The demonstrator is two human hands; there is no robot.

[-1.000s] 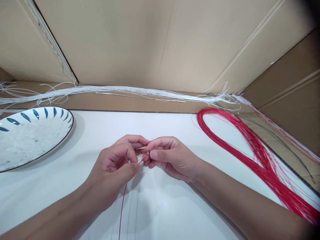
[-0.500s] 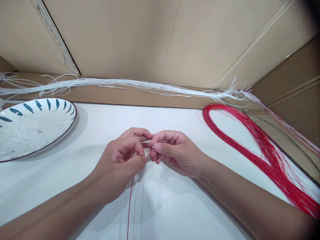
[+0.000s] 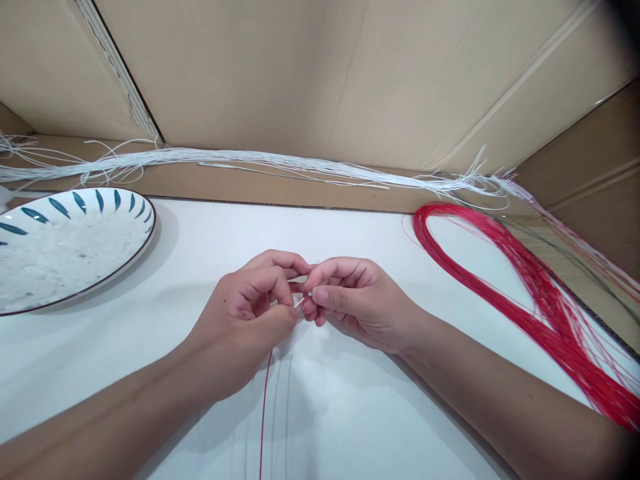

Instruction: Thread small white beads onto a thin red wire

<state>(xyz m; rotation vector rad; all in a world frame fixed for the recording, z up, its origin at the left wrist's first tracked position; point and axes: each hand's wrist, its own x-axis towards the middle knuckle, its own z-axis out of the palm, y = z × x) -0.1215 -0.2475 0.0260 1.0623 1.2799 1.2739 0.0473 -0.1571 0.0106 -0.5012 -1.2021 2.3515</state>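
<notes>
At the frame's centre your left hand point(image 3: 253, 310) and right hand point(image 3: 357, 300) meet, fingertips pinching a thin white strand point(image 3: 299, 303) (a slender red thread point(image 3: 265, 410) runs to the bottom edge)

A white tabletop point(image 3: 300, 227) bears a leaf-patterned plate point(image 3: 109, 200) and looped red strands point(image 3: 565, 333).

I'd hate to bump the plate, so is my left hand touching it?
Apart. The head view shows a wide stretch of white tabletop between your left hand and the near edge of the plate.
</notes>
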